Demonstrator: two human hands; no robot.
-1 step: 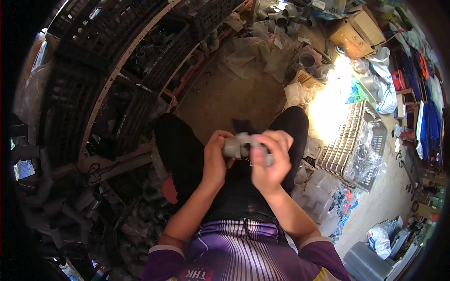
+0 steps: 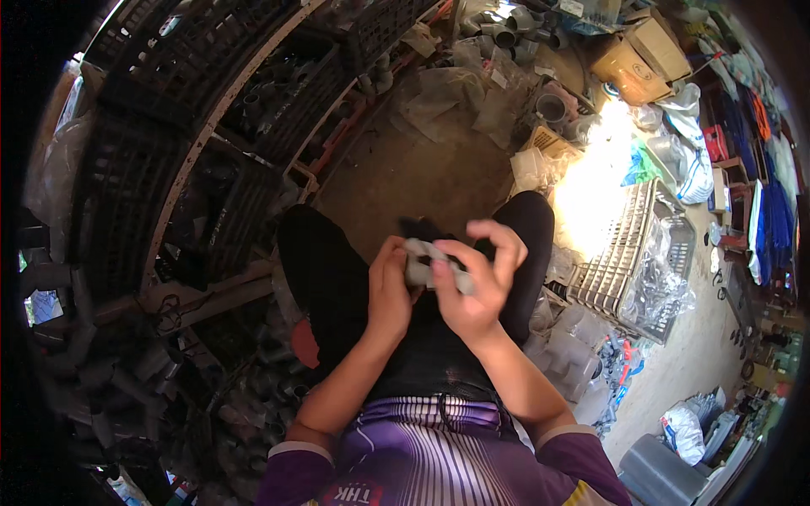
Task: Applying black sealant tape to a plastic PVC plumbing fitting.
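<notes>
Brown floor [image 2: 413, 181] ahead, black slatted plastic crates [image 2: 135, 173] left. I see left hand [image 2: 387, 285] clasping pale-grey plastic fitting [image 2: 417, 273] over black-trousered lap [image 2: 426, 354]; right hand [image 2: 469, 309] pinches it, outer fingers raised. Step, I judge: two-handed handling. Next move calls for steady left grip, fuller right hold.

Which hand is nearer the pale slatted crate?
Right. The right hand is left of the crate, apart from it; the left hand is farther left.
</notes>
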